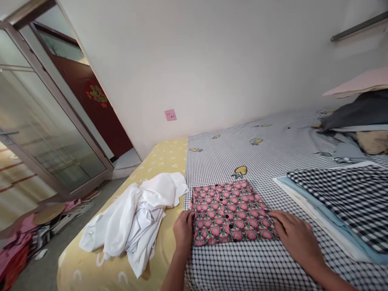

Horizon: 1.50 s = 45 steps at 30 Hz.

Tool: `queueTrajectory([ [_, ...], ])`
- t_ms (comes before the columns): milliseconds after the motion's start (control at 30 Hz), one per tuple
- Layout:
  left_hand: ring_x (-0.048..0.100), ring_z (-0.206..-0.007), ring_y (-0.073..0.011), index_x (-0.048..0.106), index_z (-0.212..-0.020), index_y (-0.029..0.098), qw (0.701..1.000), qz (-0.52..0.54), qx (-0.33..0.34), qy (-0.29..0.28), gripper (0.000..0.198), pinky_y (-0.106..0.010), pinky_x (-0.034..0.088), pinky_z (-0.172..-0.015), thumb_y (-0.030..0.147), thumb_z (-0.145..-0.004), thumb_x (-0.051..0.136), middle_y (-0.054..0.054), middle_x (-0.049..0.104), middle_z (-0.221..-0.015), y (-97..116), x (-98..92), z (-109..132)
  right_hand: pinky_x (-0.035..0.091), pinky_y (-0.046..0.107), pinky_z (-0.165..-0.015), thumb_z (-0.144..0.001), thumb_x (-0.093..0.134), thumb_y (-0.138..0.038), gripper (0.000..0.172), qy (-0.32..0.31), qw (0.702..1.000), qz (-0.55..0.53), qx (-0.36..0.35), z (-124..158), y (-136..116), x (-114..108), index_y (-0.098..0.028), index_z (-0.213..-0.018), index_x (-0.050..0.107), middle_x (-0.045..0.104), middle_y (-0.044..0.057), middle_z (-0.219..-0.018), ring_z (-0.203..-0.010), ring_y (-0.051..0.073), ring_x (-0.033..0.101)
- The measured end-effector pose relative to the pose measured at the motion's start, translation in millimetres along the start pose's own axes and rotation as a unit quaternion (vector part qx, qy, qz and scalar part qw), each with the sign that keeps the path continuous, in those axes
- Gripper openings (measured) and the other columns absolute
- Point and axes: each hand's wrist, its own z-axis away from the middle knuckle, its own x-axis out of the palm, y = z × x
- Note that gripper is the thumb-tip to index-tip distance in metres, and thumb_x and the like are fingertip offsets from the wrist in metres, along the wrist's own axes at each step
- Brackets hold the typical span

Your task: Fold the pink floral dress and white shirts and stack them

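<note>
A folded pink floral garment (212, 216) lies flat on the near middle of the bed (224, 266), its row of dark buttons (227, 216) running from the far edge to the near edge. It rests on a black-and-white checked sheet (206, 169) with yellow pineapple-like motifs, close to where this meets a yellow sheet (163, 157) on the left.

The left hand (184, 230) is at the garment's left edge, its fingers curled in against the cloth. The right hand (295, 236) is at the right edge, fingers stretched out and tips touching the fabric, thumb lower down along the same side. Whether either of the hands pinches the cloth or only presses on its edge, I cannot tell from this angle.

To the left, on the yellow sheet, a loose heap of white cloth (121, 226) lies crumpled just beside the garment. To the right, near the right hand, is a flat stack with a black-and-white gingham cloth (348, 198) on top and a light blue cloth (321, 218) under it. At the far right sits a pile of clothes (360, 117), a pink piece uppermost.
</note>
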Motion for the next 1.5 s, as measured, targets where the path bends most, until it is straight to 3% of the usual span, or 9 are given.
queueTrajectory([
  [267,0.066,-0.072,-0.0233,0.066,-0.069,0.021,0.995,0.001,-0.099,0.028,0.041,-0.032,0.045,-0.067,0.042,-0.096,0.044,-0.008,0.071,-0.074,-2.8,4.8,12.5,0.048,0.045,-0.079,-0.093,0.039,-0.032,0.034,0.008,1.0,0.005,-0.01,1.6,1.7,2.2,-0.025,-0.103,0.07,0.078,0.005,-0.107,-0.095,0.028,0.071],
  [367,0.067,-0.081,-0.0213,0.07,-0.098,0.018,0.993,0.01,-0.108,0.045,0.029,-0.031,0.048,-0.074,0.033,-0.095,0.046,-0.008,0.071,-0.09,-5.5,2.4,11.0,0.049,0.045,-0.08,-0.093,0.039,-0.031,0.033,0.007,1.0,0.003,-0.013,1.3,1.0,1.8,-0.025,-0.103,0.07,0.078,0.005,-0.106,-0.095,0.027,0.07],
  [433,0.067,-0.089,-0.0203,0.063,-0.123,0.018,0.993,0.012,-0.107,0.05,0.035,-0.031,0.05,-0.079,0.026,-0.093,0.048,-0.008,0.068,-0.102,-6.7,1.3,9.6,0.048,0.045,-0.079,-0.093,0.039,-0.031,0.033,0.006,1.0,0.002,-0.012,1.0,0.5,1.4,-0.025,-0.102,0.07,0.078,0.005,-0.106,-0.094,0.027,0.07],
  [533,0.067,-0.09,-0.0203,0.059,-0.133,0.02,0.993,0.007,-0.106,0.044,0.042,-0.031,0.049,-0.078,0.022,-0.092,0.05,-0.007,0.067,-0.104,-6.7,0.4,8.3,0.048,0.045,-0.079,-0.093,0.039,-0.032,0.033,0.005,1.0,0.002,-0.009,1.0,0.0,0.8,-0.025,-0.102,0.07,0.078,0.005,-0.106,-0.094,0.027,0.07],
  [833,0.067,-0.089,-0.0205,0.077,-0.097,0.025,0.998,0.027,-0.057,0.025,0.028,-0.03,0.047,-0.074,0.028,-0.093,0.049,-0.005,0.07,-0.1,0.0,1.6,3.1,0.049,0.045,-0.079,-0.092,0.039,-0.031,0.033,0.01,1.0,0.007,-0.011,0.3,0.4,1.7,-0.024,-0.1,0.071,0.078,0.006,-0.105,-0.093,0.027,0.071],
  [967,0.068,-0.091,-0.0206,0.077,-0.094,0.023,0.997,0.063,-0.039,0.022,0.03,-0.031,0.052,-0.084,0.032,-0.092,0.049,-0.005,0.07,-0.095,-2.8,2.5,2.8,0.049,0.045,-0.08,-0.092,0.041,-0.031,0.031,0.014,1.0,0.002,-0.013,1.2,1.6,3.5,-0.025,-0.101,0.071,0.078,0.005,-0.106,-0.093,0.027,0.071],
  [1233,0.068,-0.087,-0.0224,0.079,-0.092,0.021,0.998,0.048,-0.046,-0.006,0.034,-0.033,0.052,-0.081,0.032,-0.089,0.047,-0.008,0.069,-0.091,-6.6,3.7,10.1,0.05,0.045,-0.082,-0.091,0.042,-0.031,0.032,-0.005,1.0,-0.01,0.003,-0.2,1.0,1.6,-0.025,-0.1,0.072,0.078,0.006,-0.106,-0.095,0.027,0.071],
  [1367,0.065,-0.088,-0.0222,0.08,-0.089,0.025,0.999,0.01,-0.024,-0.046,0.032,-0.033,0.049,-0.082,0.025,-0.086,0.049,-0.007,0.071,-0.087,-2.0,-4.1,8.4,0.05,0.045,-0.084,-0.09,0.042,-0.03,0.032,-0.012,1.0,-0.014,0.011,-0.7,-0.2,1.0,-0.024,-0.101,0.071,0.078,0.007,-0.106,-0.096,0.027,0.07],
  [1500,0.066,-0.087,-0.0235,0.076,-0.066,0.025,0.995,-0.034,-0.022,-0.095,0.029,-0.033,0.048,-0.083,0.03,-0.085,0.055,-0.006,0.074,-0.081,1.2,-19.8,-5.5,0.049,0.046,-0.086,-0.091,0.042,-0.03,0.031,-0.011,1.0,-0.017,0.02,0.2,-0.4,2.6,-0.025,-0.101,0.071,0.077,0.008,-0.109,-0.099,0.028,0.07],
])
